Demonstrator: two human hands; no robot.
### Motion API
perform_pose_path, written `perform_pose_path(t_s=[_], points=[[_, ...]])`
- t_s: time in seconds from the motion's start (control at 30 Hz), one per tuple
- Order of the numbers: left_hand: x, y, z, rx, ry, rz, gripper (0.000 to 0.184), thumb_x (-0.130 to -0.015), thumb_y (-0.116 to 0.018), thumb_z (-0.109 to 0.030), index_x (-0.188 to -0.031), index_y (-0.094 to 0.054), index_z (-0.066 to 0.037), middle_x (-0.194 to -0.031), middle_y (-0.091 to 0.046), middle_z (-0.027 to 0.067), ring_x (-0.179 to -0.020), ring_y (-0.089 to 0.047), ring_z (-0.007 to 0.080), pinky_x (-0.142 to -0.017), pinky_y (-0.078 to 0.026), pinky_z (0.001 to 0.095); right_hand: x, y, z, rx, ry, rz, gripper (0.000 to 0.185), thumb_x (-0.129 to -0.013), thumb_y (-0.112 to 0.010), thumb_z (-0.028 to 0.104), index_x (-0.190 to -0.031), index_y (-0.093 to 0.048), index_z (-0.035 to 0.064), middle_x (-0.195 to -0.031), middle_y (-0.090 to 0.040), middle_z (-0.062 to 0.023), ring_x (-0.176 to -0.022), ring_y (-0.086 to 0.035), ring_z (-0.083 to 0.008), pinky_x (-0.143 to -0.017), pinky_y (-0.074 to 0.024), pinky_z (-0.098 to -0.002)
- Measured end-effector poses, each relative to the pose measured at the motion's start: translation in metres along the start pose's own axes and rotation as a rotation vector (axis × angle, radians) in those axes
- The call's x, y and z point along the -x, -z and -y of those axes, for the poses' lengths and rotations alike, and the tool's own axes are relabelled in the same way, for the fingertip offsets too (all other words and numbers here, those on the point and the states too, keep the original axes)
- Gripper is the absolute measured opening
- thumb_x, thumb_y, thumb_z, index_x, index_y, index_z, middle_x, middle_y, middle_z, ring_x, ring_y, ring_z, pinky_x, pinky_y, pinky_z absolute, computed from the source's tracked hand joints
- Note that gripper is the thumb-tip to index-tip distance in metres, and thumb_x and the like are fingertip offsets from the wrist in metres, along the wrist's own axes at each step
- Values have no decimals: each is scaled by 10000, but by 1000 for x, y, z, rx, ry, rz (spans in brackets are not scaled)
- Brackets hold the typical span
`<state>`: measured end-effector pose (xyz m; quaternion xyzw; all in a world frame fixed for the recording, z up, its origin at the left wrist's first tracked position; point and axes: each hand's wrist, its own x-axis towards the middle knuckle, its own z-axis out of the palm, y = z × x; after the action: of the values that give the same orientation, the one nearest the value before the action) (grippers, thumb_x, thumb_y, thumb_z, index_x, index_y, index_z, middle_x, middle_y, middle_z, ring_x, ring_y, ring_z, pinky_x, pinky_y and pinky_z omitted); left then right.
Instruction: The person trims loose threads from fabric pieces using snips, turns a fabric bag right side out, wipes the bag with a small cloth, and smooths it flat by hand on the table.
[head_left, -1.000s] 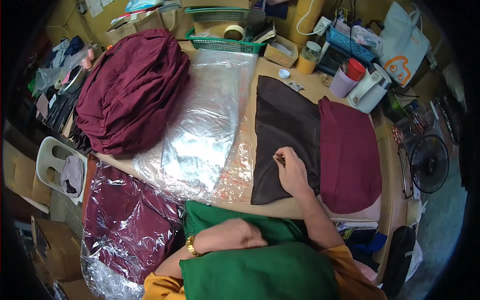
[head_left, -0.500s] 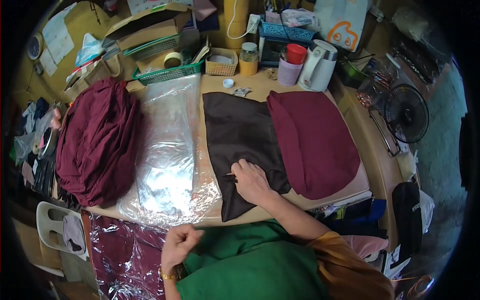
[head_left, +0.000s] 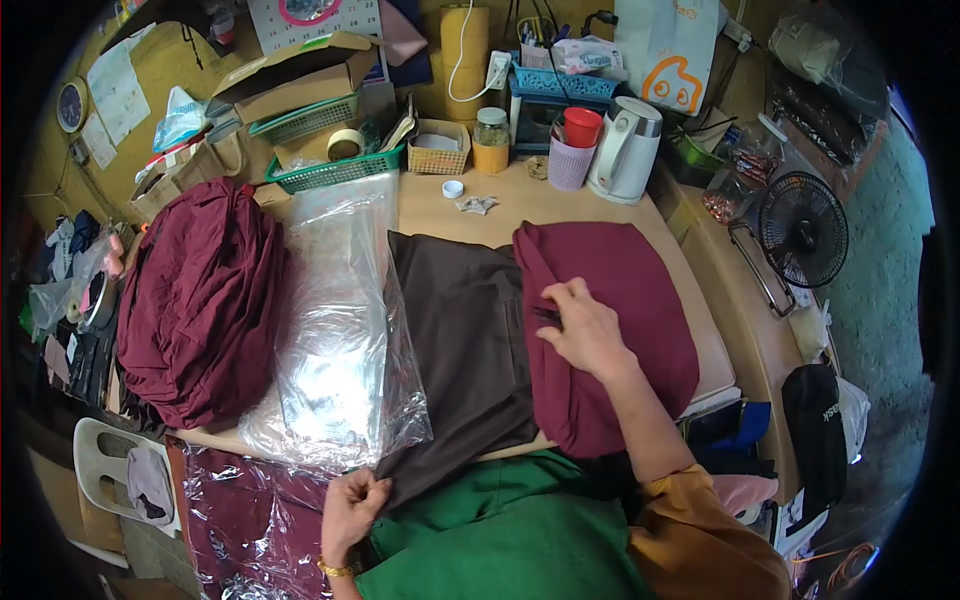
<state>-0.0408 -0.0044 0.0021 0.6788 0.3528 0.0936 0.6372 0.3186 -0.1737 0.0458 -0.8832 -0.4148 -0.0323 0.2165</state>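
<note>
A dark brown piece of cloth [head_left: 455, 320] lies across the table, its lower corner drawn over the front edge. My left hand [head_left: 352, 508] is closed on that corner, thumb against the fingers. My right hand [head_left: 592, 332] is over the folded maroon cloth [head_left: 645, 270], which lies beside the brown piece on the right. Between its curled fingers shows the end of a small dark tool [head_left: 547, 316]; the rest is hidden, so its kind is unclear. Whether this hand touches the maroon cloth I cannot tell.
Clear plastic bags [head_left: 335, 330] lie left of the brown cloth, with a big maroon cloth bundle [head_left: 205, 300] beyond them. Along the back stand a green basket [head_left: 335, 176], a jar [head_left: 491, 145] and a white kettle [head_left: 627, 150]. A black fan [head_left: 803, 230] stands at right.
My left hand has taken hold of the brown cloth's lower corner, pulling it toward me. My right hand has moved from the brown cloth right to the maroon cloth, small tool still in it.
</note>
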Motion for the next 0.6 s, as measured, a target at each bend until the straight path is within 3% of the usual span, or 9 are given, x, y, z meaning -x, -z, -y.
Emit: perform_pose_path(t_s=[0.03,0.23,0.33,0.4,0.43,0.47,0.5,0.53,0.6], points=[[2,6,-1,-30,6,-10,411,-944,-667,-98,-608,-432,-74,-561,-404,-86,-534,-283,24,-474,-249,248,0,-2,-13,-19,-63,60,441,-808,-789,242,-1169,-585,91,-1142,-556,-131,-1001,-649,-359,-855,-523,-468],[0,18,6,-268,71,67,361,-919,-734,-211,-695,-553,7,-564,-470,-22,-556,-392,54,-501,-333,271,15,-15,-40,-216,-181,155,379,-817,-790,256,-1105,-611,86,-1077,-621,-112,-1011,-640,-320,-860,-516,-443],[-3,10,-3,-430,-33,51,350,-898,-755,-252,-760,-587,22,-576,-484,18,-570,-409,75,-517,-364,288,6,8,-21,-141,-103,140,316,-836,-770,235,-1064,-620,77,-1023,-644,-110,-980,-644,-311,-852,-515,-419],[-4,-5,-23,-388,79,64,265,-906,-743,-197,-917,-633,44,-733,-597,24,-688,-500,93,-641,-454,303,-14,21,7,-291,58,88,269,-847,-753,204,-1036,-619,67,-977,-643,-116,-958,-648,-308,-839,-512,-409],[-7,-10,-14,-391,88,60,265,-906,-743,-197,-917,-633,44,-733,-597,24,-688,-500,93,-641,-454,303,-27,17,19,-342,139,54,271,-837,-755,183,-1022,-620,38,-937,-632,-125,-922,-643,-305,-824,-508,-395],[-17,-15,5,-405,-48,108,297,-880,-761,-232,-902,-628,32,-688,-581,87,-615,-485,178,-606,-444,335,-42,11,33,-395,220,22,273,-826,-757,161,-1007,-620,9,-898,-620,-134,-886,-639,-303,-809,-504,-381],[-18,-19,15,-420,-185,155,329,-855,-780,-266,-886,-622,21,-643,-565,151,-543,-470,263,-572,-434,366,-60,-7,40,-442,284,3,255,-851,-737,178,-1021,-609,36,-984,-652,-144,-970,-648,-332,-832,-505,-428],[-11,-31,-17,-406,-241,165,342,-850,-782,-269,-897,-619,28,-762,-610,186,-628,-537,335,-640,-463,410,-78,-27,49,-431,267,-22,311,-840,-755,216,-1038,-612,24,-1010,-652,-163,-993,-647,-344,-852,-503,-434],[-8,-39,-26,-464,-303,211,333,-853,-779,-259,-914,-624,29,-838,-625,189,-693,-578,329,-669,-474,411,-102,-88,51,-292,227,-96,336,-830,-768,241,-1043,-635,19,-1016,-663,-171,-1007,-650,-348,-858,-504,-437]])
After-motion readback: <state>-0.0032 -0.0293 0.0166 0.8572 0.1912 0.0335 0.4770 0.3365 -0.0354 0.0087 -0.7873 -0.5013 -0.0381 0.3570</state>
